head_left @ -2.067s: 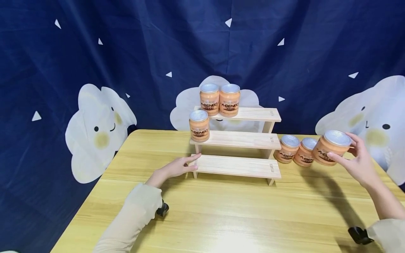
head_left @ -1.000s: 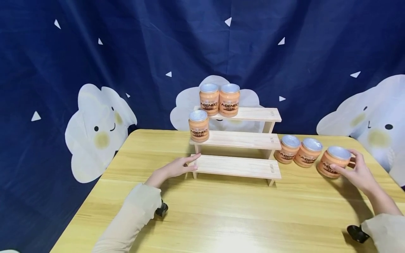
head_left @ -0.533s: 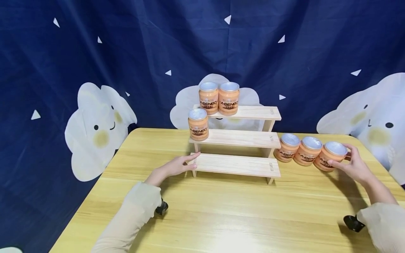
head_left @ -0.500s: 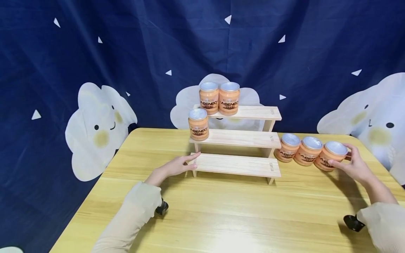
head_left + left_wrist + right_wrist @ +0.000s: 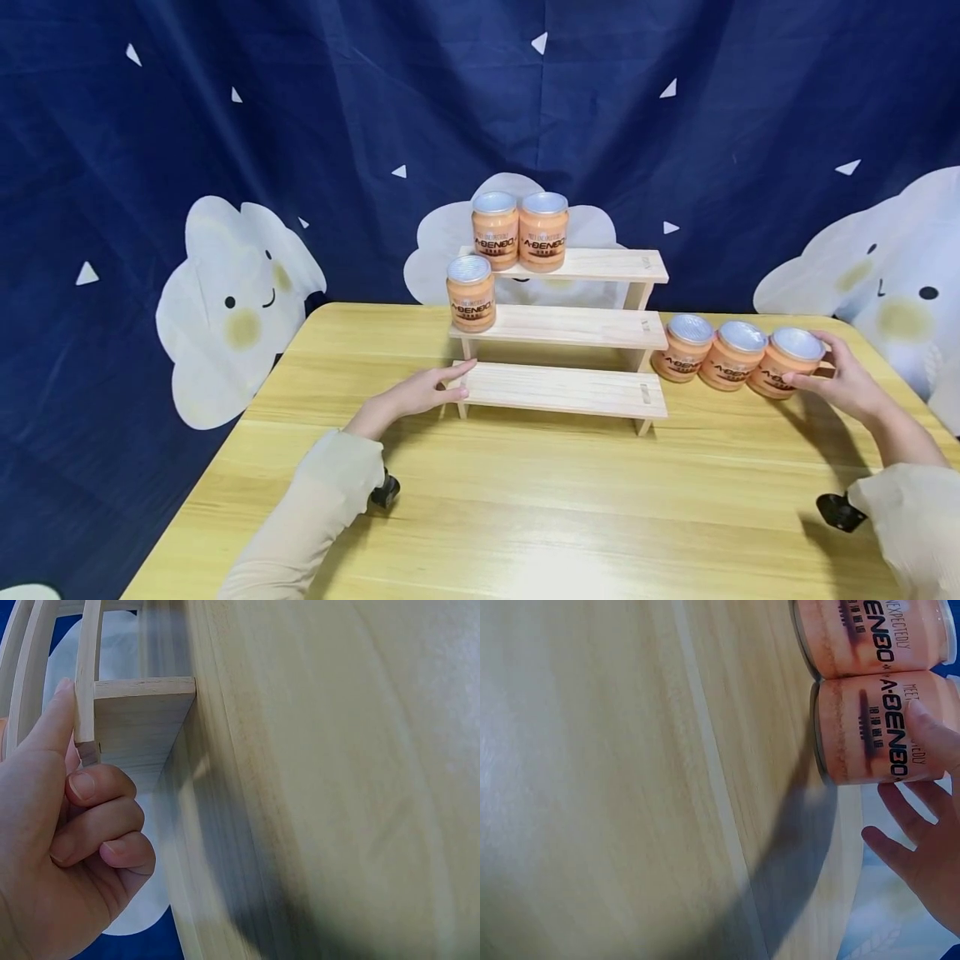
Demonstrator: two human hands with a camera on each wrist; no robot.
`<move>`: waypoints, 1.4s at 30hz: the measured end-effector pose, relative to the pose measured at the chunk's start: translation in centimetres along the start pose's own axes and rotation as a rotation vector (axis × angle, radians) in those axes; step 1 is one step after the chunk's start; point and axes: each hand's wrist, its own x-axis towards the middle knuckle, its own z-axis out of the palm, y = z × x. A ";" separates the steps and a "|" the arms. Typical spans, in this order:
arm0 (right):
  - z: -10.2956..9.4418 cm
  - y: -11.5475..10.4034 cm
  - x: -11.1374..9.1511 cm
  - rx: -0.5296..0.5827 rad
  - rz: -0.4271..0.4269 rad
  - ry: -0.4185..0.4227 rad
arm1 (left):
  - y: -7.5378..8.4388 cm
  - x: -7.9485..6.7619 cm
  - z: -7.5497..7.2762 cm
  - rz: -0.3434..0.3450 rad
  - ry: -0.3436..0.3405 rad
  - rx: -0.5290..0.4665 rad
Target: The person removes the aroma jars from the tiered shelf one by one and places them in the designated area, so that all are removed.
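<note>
My left hand [image 5: 417, 393] pinches the left end of the lowest step of a three-step wooden display rack [image 5: 555, 390]. In the left wrist view the thumb lies along the step [image 5: 86, 682] and the other fingers curl beneath it. At the right, my right hand [image 5: 847, 385] holds an orange jar [image 5: 780, 375] with a silver lid, its thumb across the label. This jar stands upright on the table, right up against a second jar [image 5: 731, 367]. A third jar [image 5: 678, 360] is at the left of that row, close to the rack.
Two more jars [image 5: 495, 237] stand side by side on the top step, and one jar [image 5: 471, 304] on the left end of the middle step. The pale wooden table [image 5: 525, 500] ends at a dark blue curtain [image 5: 360, 100] with cloud prints.
My right hand has lowered the jar from the air onto the table, then moved it left and back against the neighbouring jar. My left hand has stayed on the rack.
</note>
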 end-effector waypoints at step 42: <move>5.2 -15.7 2.4 0.019 -0.457 -0.078 | -0.2 0.0 0.1 0.025 0.006 0.020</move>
